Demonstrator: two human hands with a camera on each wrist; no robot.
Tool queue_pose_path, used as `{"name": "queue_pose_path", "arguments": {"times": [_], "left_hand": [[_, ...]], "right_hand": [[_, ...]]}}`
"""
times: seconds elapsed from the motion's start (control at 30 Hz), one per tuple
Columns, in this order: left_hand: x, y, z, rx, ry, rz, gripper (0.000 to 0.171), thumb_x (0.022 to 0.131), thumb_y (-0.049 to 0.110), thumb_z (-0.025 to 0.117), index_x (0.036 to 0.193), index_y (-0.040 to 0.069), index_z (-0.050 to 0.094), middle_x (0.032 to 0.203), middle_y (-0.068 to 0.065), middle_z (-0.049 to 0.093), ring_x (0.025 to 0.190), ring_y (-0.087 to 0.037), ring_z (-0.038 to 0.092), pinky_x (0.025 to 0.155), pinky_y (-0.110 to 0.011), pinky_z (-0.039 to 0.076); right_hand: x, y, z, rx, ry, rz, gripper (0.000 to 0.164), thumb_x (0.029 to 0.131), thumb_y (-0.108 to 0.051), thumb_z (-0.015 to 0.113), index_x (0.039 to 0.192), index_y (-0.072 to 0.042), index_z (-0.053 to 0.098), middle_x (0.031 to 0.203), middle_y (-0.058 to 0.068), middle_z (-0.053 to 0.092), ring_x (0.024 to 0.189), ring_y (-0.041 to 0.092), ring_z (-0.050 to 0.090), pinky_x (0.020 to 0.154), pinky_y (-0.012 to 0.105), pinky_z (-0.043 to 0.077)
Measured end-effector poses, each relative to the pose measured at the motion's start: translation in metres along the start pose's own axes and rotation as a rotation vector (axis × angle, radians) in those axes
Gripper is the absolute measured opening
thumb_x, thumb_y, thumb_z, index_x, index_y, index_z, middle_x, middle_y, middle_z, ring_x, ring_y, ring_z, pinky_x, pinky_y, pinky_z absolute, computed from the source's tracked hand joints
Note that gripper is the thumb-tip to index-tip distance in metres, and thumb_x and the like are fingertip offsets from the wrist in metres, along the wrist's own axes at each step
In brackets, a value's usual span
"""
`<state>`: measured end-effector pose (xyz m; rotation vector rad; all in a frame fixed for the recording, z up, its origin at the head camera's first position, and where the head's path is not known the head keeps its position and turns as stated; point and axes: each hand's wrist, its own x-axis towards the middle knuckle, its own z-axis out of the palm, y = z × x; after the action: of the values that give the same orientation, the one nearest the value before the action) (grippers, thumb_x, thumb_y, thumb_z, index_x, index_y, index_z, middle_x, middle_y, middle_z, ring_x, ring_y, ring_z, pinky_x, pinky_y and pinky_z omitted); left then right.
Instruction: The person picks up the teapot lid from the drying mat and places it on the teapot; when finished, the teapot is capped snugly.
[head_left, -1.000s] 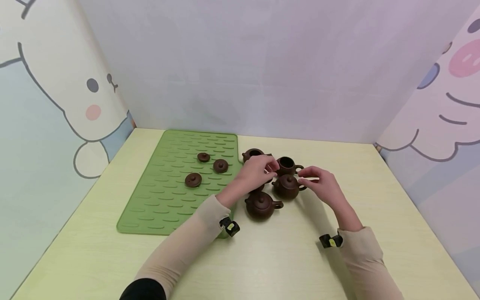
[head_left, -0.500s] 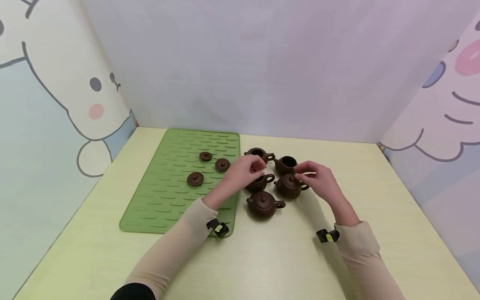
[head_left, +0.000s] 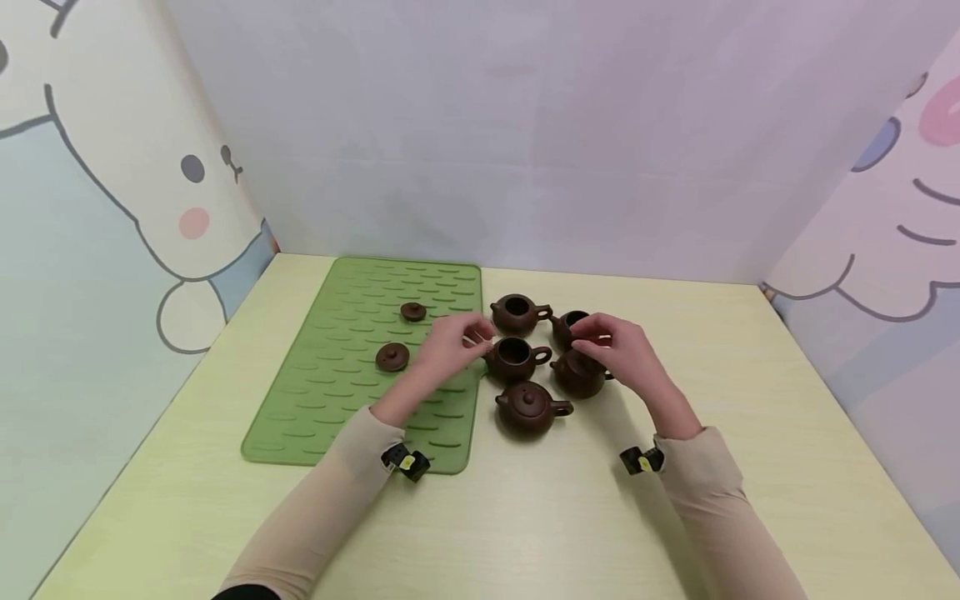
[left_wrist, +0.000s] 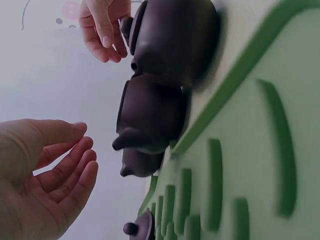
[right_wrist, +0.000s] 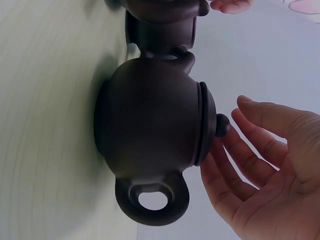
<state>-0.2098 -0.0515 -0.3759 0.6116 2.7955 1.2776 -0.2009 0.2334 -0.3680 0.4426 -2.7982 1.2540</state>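
Note:
My left hand [head_left: 454,343] hovers over the right part of the green mat [head_left: 360,425], fingers loosely bent with nothing between them. It covers most of one lid; two other dark brown lids [head_left: 392,357] show on the mat. Beside it stands a lidless brown teapot [head_left: 504,368]. My right hand [head_left: 618,348] is around the top of a lidded teapot [head_left: 577,383]. In the right wrist view, the lid knob [right_wrist: 223,125] sits between thumb and fingers, the thumb apart from it and the fingertips close behind. Another lidded teapot [head_left: 527,410] stands nearest me.
Two more lidless teapots stand at the back: one [head_left: 516,315] by the mat's edge, the other [head_left: 562,333] partly hidden behind my right hand. The pots are close together on the pale wooden table [head_left: 540,517]. A plain wall hanging [head_left: 480,150] rises behind the table.
My left hand has moved left from above the teapots to over the mat, covering one lid. My right hand has shifted left, from the teapot's handle side to its lid.

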Motion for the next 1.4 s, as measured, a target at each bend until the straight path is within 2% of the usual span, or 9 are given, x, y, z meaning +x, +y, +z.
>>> {"name": "queue_pose_path", "arguments": {"times": [0.4,0.67,0.93,1.07,1.4], "left_hand": [[-0.016,-0.022,-0.025,0.001,0.055,-0.077,0.018,0.093,0.012,0.071,0.110,0.006,0.070,0.103,-0.007,0.073,0.095,-0.020,0.068,0.084,-0.033,0.058],[-0.023,-0.038,-0.038,0.002,0.083,-0.103,0.018,0.094,0.009,0.068,0.111,0.003,0.069,0.108,-0.013,0.072,0.098,-0.026,0.069,0.087,-0.038,0.059],[-0.033,-0.053,-0.048,0.000,0.105,-0.161,0.022,0.095,0.012,0.068,0.114,0.003,0.069,0.109,-0.014,0.072,0.100,-0.028,0.069,0.087,-0.042,0.058],[-0.038,-0.060,-0.052,0.009,0.124,-0.158,0.021,0.095,0.011,0.067,0.114,0.002,0.069,0.108,-0.015,0.072,0.099,-0.028,0.069,0.087,-0.043,0.058],[-0.047,-0.075,-0.063,0.027,0.148,-0.187,0.020,0.094,0.010,0.068,0.113,0.003,0.069,0.107,-0.015,0.072,0.098,-0.030,0.069,0.083,-0.044,0.058]], "right_hand": [[0.013,-0.008,0.010,0.010,-0.062,-0.006,0.024,0.092,-0.009,0.070,0.115,-0.002,0.068,0.113,0.014,0.072,0.105,0.030,0.070,0.096,0.045,0.056],[0.020,-0.010,0.015,-0.001,-0.113,-0.012,0.023,0.093,-0.009,0.069,0.115,-0.002,0.068,0.115,0.018,0.071,0.106,0.030,0.069,0.096,0.046,0.056],[0.025,-0.010,0.021,-0.004,-0.151,-0.039,0.024,0.093,-0.009,0.069,0.116,-0.001,0.068,0.114,0.020,0.072,0.104,0.029,0.069,0.093,0.045,0.057],[0.027,-0.009,0.022,-0.006,-0.162,-0.048,0.024,0.092,-0.010,0.070,0.115,-0.001,0.068,0.114,0.020,0.071,0.104,0.029,0.069,0.093,0.045,0.057],[0.033,-0.001,0.025,-0.016,-0.218,-0.066,0.025,0.092,-0.011,0.071,0.114,-0.001,0.069,0.108,0.013,0.072,0.101,0.024,0.068,0.089,0.034,0.057]]}}
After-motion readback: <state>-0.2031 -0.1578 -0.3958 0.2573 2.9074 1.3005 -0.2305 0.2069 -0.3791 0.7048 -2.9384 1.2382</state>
